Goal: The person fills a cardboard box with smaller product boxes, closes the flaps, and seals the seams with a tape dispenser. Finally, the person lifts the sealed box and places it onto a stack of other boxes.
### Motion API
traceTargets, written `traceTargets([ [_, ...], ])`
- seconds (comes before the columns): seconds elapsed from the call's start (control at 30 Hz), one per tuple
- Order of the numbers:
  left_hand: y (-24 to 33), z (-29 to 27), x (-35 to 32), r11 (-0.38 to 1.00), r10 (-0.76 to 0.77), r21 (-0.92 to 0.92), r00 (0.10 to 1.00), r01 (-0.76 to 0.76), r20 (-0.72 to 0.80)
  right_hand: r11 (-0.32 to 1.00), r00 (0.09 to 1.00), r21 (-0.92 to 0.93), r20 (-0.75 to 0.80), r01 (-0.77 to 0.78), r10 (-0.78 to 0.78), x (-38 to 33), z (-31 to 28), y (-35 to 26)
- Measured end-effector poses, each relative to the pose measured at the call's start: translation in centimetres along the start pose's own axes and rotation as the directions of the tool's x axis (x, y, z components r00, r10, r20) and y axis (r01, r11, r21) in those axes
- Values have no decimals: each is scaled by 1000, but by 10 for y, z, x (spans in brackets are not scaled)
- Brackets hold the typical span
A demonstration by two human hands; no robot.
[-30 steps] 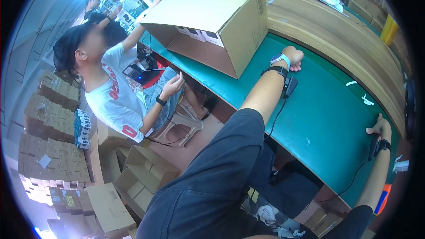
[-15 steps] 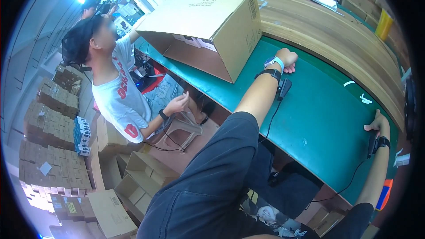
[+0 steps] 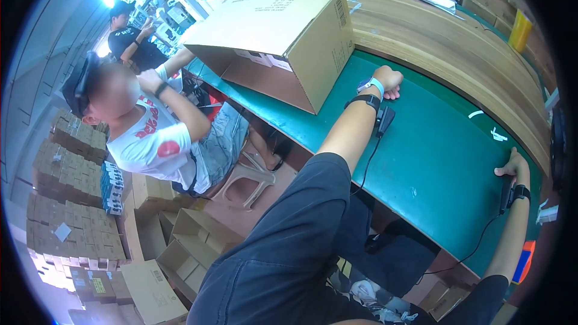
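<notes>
My left hand (image 3: 388,79) rests on the green tabletop (image 3: 433,138), its fingers curled in and nothing seen in them. A watch (image 3: 368,86) and a black strap with a small device (image 3: 385,121) are on that wrist and forearm. To its left stands a large cardboard box (image 3: 322,54) on its side, its open end toward me, with white-and-dark packages (image 3: 265,58) inside. At the table's right end my right hand (image 3: 515,165) lies with thumb apart, holding nothing that shows; its wrist also carries a strapped device.
Wooden boards (image 3: 433,30) line the table's far side. White scraps (image 3: 497,135) lie near my right hand. A co-worker (image 3: 156,138) sits at the left beside a plastic stool (image 3: 250,183). Stacked cartons (image 3: 72,222) and opened boxes (image 3: 186,265) fill the lower left.
The seated co-worker has leaned back to the left and raised a hand toward the face. A second person behind shows more fully. My hands have stayed in place.
</notes>
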State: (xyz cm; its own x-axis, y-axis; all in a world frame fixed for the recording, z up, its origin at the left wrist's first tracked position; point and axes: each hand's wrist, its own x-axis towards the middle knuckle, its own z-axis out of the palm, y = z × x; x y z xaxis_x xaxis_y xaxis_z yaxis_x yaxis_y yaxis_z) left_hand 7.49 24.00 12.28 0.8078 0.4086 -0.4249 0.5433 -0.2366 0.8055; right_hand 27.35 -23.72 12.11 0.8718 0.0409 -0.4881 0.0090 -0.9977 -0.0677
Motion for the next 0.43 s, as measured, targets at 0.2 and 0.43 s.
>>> traceTargets([
  [0.2,-1,0,1,1000,-6,-20,1000,6,-1,999,1000,48,17,-24,23,9,3,1],
  [0.43,-2,-3,-5,999,23,-24,1000,-23,-22,1000,1000,29,-2,-4,4,46,12,13],
])
